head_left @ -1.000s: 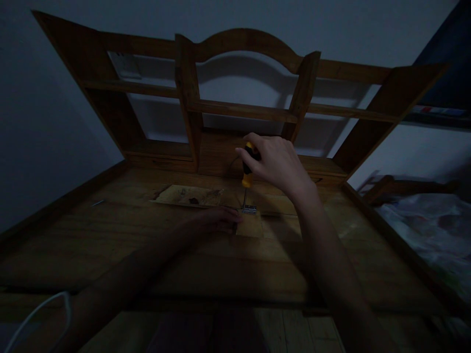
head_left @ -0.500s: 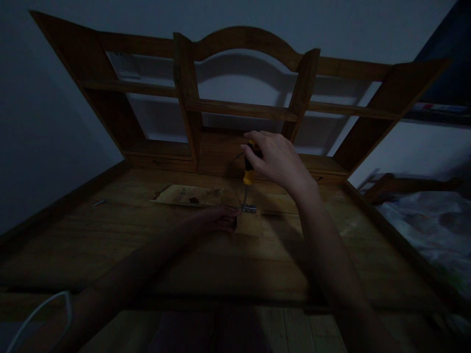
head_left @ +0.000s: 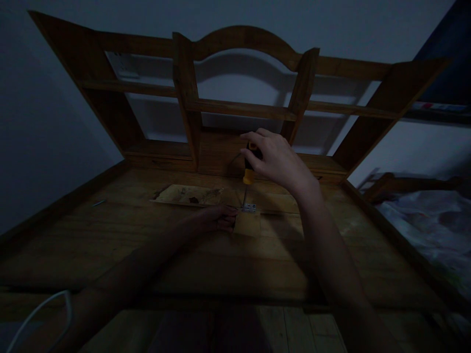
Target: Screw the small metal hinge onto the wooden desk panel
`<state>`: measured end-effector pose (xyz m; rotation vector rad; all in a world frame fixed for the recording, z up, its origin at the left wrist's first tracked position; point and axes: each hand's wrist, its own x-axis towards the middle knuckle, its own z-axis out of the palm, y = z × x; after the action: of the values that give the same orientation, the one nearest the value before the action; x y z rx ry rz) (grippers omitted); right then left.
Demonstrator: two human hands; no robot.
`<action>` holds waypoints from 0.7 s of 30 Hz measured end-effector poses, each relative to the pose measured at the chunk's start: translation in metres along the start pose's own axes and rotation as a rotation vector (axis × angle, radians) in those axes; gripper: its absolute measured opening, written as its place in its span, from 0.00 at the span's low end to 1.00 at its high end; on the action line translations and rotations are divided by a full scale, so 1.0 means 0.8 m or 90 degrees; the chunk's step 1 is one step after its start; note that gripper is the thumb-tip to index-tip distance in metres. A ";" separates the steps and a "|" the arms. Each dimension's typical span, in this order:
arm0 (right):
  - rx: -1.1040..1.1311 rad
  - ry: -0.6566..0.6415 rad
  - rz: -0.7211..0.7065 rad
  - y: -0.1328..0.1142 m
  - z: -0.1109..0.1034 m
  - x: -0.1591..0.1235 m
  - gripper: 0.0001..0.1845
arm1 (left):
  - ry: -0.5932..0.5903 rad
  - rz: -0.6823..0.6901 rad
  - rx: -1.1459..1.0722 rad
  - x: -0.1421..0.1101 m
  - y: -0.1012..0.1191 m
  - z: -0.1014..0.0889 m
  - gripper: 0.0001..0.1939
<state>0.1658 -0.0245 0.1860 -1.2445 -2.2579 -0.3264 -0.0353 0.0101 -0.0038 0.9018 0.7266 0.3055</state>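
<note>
My right hand [head_left: 270, 154] is closed round the yellow and black handle of a screwdriver [head_left: 249, 174], with thumb and fingers near its top. The screwdriver stands nearly upright, its shaft running down to a small metal hinge [head_left: 250, 208]. That hinge lies at the back edge of a small pale wooden block [head_left: 247, 224]. From the left, my left hand [head_left: 219, 218] grips the block beside the hinge with bent fingers, partly in shadow. Whether a screw sits under the screwdriver's tip is too small to tell.
A longer wooden board [head_left: 187, 194] with dark, rough patches lies behind my left hand. Farther left on the wooden desk [head_left: 84, 235] is a thin metal piece [head_left: 98, 203]. A wooden shelf unit [head_left: 243, 109] rises at the back. A white cable [head_left: 68, 306] loops at lower left.
The fingers of my right hand have loosened and shifted slightly round the top of the screwdriver handle. My left hand and the block have moved barely, a touch to the left.
</note>
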 end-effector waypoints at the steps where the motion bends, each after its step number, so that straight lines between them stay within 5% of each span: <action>1: 0.002 0.001 0.002 0.000 0.000 0.000 0.21 | 0.018 -0.012 -0.002 0.000 0.000 0.000 0.08; 7: 0.008 0.005 -0.004 -0.001 -0.002 0.000 0.24 | 0.090 -0.036 -0.024 -0.001 0.000 -0.002 0.07; 21: 0.032 0.002 -0.039 0.011 0.003 0.001 0.22 | 0.059 -0.037 0.012 -0.005 0.004 0.004 0.07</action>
<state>0.1721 -0.0181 0.1841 -1.1511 -2.2903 -0.2923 -0.0358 0.0082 0.0021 0.8865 0.8405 0.2900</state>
